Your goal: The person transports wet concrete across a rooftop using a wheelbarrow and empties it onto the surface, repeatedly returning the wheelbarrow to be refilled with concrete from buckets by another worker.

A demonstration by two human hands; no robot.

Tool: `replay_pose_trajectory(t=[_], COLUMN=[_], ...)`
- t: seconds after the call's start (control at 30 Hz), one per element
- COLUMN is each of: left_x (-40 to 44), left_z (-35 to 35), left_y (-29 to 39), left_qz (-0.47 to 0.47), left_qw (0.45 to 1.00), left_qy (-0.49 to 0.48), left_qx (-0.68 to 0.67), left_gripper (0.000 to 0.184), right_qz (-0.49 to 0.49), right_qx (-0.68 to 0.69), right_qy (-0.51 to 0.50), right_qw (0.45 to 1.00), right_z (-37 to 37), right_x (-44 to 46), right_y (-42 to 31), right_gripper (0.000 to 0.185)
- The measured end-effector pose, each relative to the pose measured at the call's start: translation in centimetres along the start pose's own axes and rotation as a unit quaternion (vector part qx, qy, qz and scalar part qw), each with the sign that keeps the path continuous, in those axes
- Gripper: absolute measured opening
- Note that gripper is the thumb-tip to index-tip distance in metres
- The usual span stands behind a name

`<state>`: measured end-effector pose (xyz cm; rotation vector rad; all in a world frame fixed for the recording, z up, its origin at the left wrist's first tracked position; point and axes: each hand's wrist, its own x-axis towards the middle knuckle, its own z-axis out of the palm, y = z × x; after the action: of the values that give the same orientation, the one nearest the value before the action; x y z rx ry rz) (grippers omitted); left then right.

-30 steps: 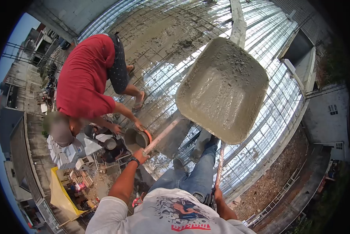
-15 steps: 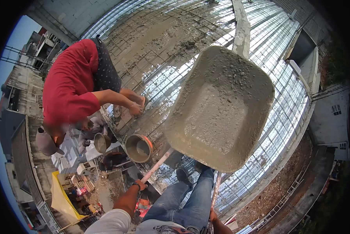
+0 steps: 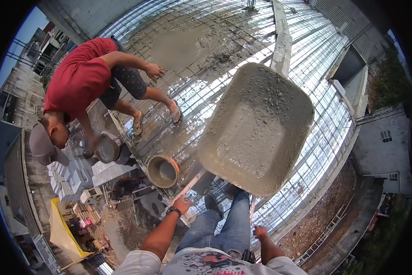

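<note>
The concrete-smeared wheelbarrow (image 3: 256, 137) sits over rebar mesh (image 3: 327, 117) ahead of the wearer's jeans (image 3: 237, 220), the left hand (image 3: 183, 205) loosely open by its left handle (image 3: 194, 180), the right hand (image 3: 261, 233) near the right handle (image 3: 252, 207), whether closed I cannot tell.

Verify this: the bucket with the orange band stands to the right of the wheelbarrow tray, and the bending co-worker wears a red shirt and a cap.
The side is wrong: the bucket stands to the left of the wheelbarrow tray in the head view. The rest holds: the bending co-worker wears a red shirt and a cap.
</note>
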<state>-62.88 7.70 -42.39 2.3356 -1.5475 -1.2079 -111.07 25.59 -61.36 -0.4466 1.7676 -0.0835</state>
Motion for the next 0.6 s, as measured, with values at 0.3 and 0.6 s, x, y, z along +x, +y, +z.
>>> replay_pose_trajectory(t=[0.3, 0.6], left_x=[-4.5, -6.5], left_z=[1.0, 1.9], left_y=[-1.5, -14.9], left_qz=[0.027, -0.074], left_qw=[0.988, 0.992], left_qy=[-0.083, 0.008], left_qx=[-0.130, -0.101], left_gripper=[0.059, 0.058], right_qz=[-0.153, -0.129], right_qx=[0.178, 0.086], right_qy=[0.022, 0.033], right_qw=[0.972, 0.987], right_z=[-3.9, -5.1], right_x=[-11.5, -17.1], right_y=[-17.0, -14.3], right_gripper=[0.024, 0.027])
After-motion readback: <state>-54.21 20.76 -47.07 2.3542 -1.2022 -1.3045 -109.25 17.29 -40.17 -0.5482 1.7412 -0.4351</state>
